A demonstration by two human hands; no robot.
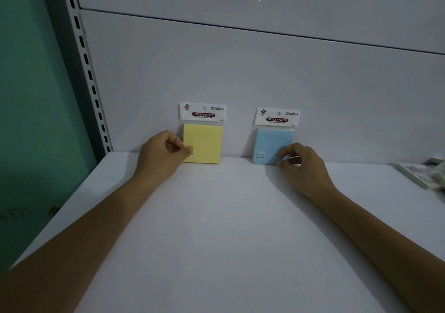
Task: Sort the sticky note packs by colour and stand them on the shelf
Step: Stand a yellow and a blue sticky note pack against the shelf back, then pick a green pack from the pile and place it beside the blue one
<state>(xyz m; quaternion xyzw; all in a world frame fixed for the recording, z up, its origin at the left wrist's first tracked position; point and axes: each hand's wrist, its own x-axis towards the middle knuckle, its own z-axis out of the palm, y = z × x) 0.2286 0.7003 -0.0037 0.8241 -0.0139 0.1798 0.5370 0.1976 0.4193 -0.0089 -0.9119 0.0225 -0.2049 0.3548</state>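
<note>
Standing packs: I count two, one yellow pack (203,141) and one blue pack (274,144), each with a white "STICKY NOTE" header card on top.
Where they are: both stand upright at the rear of the white shelf (216,228), bottom edges on it and backs against the grey back panel (240,71). The yellow one is on the left, with a clear gap between them.
Other packs: at the far right edge of the shelf I see pale green packs (420,173) lying flat. They are blurred and cut off, so I cannot count them.
Hands: two, both arms bare and reaching forward over the shelf.
Left hand (163,153): I see it curled, thumb and fingers pinching the lower left edge of the yellow pack, the heel of the hand down near the shelf.
Right hand (301,165): knuckles up, fingertips gripping the lower right corner of the blue pack.
Surroundings: one slotted upright (89,71) runs up the left side of the back panel, with a teal wall (29,96) beyond it.
</note>
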